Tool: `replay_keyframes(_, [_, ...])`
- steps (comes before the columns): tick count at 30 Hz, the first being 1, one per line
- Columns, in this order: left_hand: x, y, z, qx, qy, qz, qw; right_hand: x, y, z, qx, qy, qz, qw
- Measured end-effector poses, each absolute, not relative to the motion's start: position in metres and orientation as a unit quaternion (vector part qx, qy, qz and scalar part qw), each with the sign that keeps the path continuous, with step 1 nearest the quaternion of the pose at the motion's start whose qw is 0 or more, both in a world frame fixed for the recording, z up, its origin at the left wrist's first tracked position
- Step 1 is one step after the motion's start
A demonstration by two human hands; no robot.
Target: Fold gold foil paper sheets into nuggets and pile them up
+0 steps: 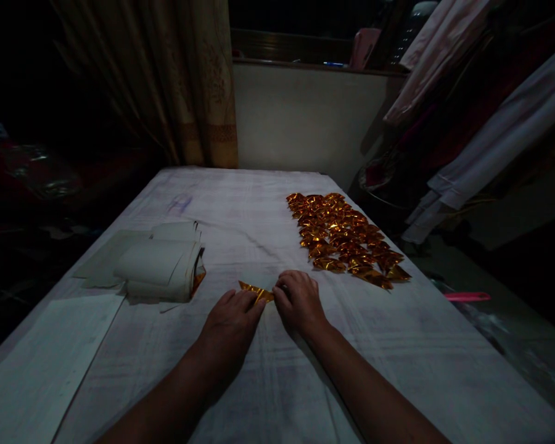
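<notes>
A small piece of folded gold foil paper point(255, 290) lies between my hands, low over the cloth-covered table. My left hand point(234, 314) pinches its near side with thumb and fingers. At the foil's right tip, my right hand point(300, 299) has its fingers curled and pressed together on the point. To the right, several shiny folded gold foil pieces point(337, 234) sit in close rows. On the left is a stack of pale paper sheets point(155, 265), curled over, with a bit of gold showing at its right edge.
A flat white sheet point(50, 357) covers the table's near left. The table point(240, 197) ends at a pale wall beside a curtain point(203, 86). Clothes point(499, 135) hang at the right. A pink handle point(467, 296) shows beyond the right edge.
</notes>
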State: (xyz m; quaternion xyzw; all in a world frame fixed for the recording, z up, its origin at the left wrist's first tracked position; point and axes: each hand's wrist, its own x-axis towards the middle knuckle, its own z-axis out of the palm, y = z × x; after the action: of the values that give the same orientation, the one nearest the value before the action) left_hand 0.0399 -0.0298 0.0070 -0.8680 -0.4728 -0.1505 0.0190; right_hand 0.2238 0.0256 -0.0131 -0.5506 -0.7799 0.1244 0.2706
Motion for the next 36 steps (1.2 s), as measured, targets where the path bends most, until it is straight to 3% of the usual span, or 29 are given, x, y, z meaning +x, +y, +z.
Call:
replay_keyframes(13, [0.036, -0.026, 0.014, -0.87, -0.459, -0.179, -0.017, 0.222, 0.024, -0.011, -0.509, -0.815, 0.088, 0.262])
replay_keyframes(23, [0.006, -0.012, -0.003, -0.828, -0.488, -0.272, -0.046, 0.221, 0.011, -0.001, -0.437, -0.882, 0.06, 0.166])
replay_keyframes(36, [0.001, 0.005, -0.008, -0.843, -0.471, -0.251, -0.065, 0.216, 0.013, 0.0, -0.465, -0.865, 0.062, 0.179])
